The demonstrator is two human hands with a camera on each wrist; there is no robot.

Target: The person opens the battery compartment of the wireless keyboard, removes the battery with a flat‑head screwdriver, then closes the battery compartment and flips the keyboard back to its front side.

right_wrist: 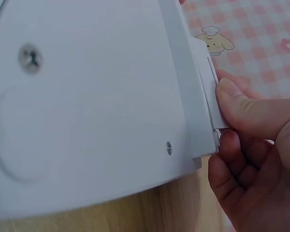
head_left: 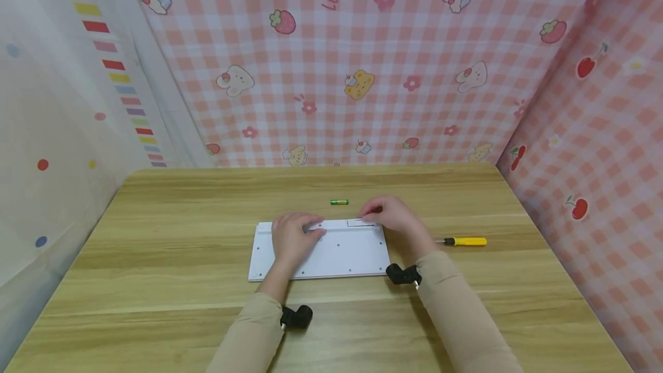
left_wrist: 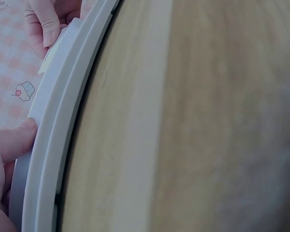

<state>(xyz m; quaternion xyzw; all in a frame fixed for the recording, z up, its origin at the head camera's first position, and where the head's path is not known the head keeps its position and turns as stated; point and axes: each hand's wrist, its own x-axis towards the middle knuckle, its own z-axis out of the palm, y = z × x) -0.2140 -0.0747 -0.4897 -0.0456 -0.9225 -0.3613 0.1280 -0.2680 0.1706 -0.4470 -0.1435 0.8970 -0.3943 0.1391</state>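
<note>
A white keyboard [head_left: 331, 255] lies underside up on the table, small screws dotted over its back. My left hand [head_left: 294, 238] grips its far edge left of the middle, the thumb on the rim in the left wrist view. At the far right corner, my right hand [head_left: 395, 214] pinches a thin white battery cover [right_wrist: 211, 94] between thumb and fingers. In the right wrist view this cover sits at the keyboard's raised edge, standing partly out from it; whether it is fully loose I cannot tell.
A green battery [head_left: 339, 202] lies on the wooden table [head_left: 181, 200] beyond the keyboard. To the right is a screwdriver [head_left: 468, 241] with a yellow handle, its tip partly behind my right arm. Patterned cloth [head_left: 331, 50] hangs behind the table and at both sides.
</note>
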